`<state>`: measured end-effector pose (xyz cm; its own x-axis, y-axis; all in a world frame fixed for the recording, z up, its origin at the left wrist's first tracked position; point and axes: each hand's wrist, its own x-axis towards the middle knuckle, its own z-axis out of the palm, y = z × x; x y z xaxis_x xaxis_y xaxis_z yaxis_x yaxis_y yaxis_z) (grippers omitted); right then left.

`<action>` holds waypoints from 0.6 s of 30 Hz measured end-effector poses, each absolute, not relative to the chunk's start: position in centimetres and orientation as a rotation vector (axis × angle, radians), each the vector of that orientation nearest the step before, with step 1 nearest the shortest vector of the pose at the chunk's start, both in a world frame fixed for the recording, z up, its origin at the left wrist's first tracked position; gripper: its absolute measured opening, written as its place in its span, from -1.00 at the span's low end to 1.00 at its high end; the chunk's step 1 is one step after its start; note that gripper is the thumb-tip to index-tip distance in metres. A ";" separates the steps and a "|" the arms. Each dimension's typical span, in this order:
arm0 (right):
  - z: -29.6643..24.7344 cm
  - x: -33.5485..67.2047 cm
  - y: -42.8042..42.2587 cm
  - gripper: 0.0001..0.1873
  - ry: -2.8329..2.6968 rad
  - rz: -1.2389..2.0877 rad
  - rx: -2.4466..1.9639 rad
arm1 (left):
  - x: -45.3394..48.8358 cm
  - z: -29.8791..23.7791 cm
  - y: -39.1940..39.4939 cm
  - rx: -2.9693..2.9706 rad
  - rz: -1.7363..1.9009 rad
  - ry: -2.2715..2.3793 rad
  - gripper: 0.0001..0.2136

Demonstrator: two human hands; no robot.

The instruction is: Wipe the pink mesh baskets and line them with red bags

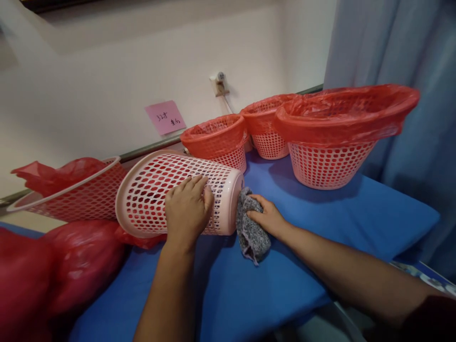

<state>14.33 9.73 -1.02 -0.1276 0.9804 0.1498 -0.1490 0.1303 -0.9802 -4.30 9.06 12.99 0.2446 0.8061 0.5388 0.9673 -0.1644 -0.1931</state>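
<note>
A pink perforated plastic basket [153,190] lies on its side on the blue surface [320,223], its open mouth facing left. My left hand [188,209] rests flat on its wall near the base, fingers together and stretched over the holes. My right hand [268,216] grips a grey cloth [249,228] and presses it against the basket's bottom [238,199]. The cloth's lower end hangs onto the blue surface.
Three upright pink baskets lined with red bags stand behind: one [218,140], one [267,128], and a large one [335,142] at right. Another basket [71,194] lies tilted at left, red bags [53,270] below it. A pink note [166,117] and a socket [220,83] are on the wall.
</note>
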 end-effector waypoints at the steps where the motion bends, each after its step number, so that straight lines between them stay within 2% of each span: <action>1: -1.0 14.4 9.8 -0.42 -1.284 1.326 -0.931 | -4.3 13.0 9.1 -2.027 -0.430 -1.609 -0.58; 7: -0.5 15.4 9.3 -0.48 -1.281 1.458 -0.641 | -4.5 13.0 9.0 -2.029 -0.438 -1.609 -0.58; 13: -2.1 15.3 12.9 -0.49 -0.899 1.260 -1.126 | -4.3 12.9 9.0 -2.030 -0.443 -1.620 -0.58; 18: -2.2 14.4 14.5 -0.41 -1.032 1.262 -1.118 | -4.2 12.9 9.1 -2.034 -0.459 -1.612 -0.58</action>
